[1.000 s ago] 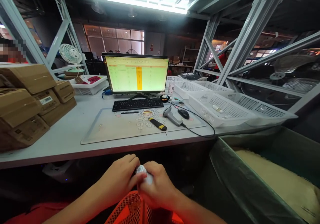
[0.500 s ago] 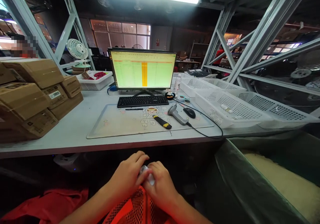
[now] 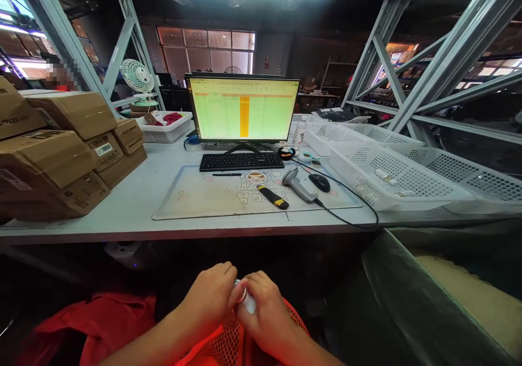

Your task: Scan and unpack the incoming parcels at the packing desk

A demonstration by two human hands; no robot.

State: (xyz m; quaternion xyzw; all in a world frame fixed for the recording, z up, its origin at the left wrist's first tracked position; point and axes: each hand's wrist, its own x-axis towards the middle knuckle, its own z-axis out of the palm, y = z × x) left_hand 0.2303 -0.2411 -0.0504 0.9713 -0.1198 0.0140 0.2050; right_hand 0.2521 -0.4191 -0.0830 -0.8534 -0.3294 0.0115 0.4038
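Note:
My left hand [image 3: 212, 290] and my right hand [image 3: 263, 303] come together low in front of the desk, over the orange mesh vest. Between them is a small white rounded object [image 3: 248, 303], perhaps a little bottle; fingers cover most of it. Both hands are closed around it, the left at its upper end and the right along its body. Beyond them on the desk mat [image 3: 204, 205] lie a black-and-yellow utility knife [image 3: 272, 197], a grey barcode scanner [image 3: 299, 186] and a black mouse [image 3: 319, 182].
A keyboard [image 3: 241, 161] sits before the lit monitor [image 3: 244, 110]. Cardboard boxes [image 3: 44, 156] are stacked at left. White perforated baskets [image 3: 350, 184] stand at right, one with small white items inside. A dark green bin [image 3: 379, 279] is below right; a metal rack post [image 3: 444, 56] rises behind.
The camera view has turned slightly left, so the desk shifts right in the picture. My hands sit a little lower, still together on the small white object, the fingers slightly rearranged.

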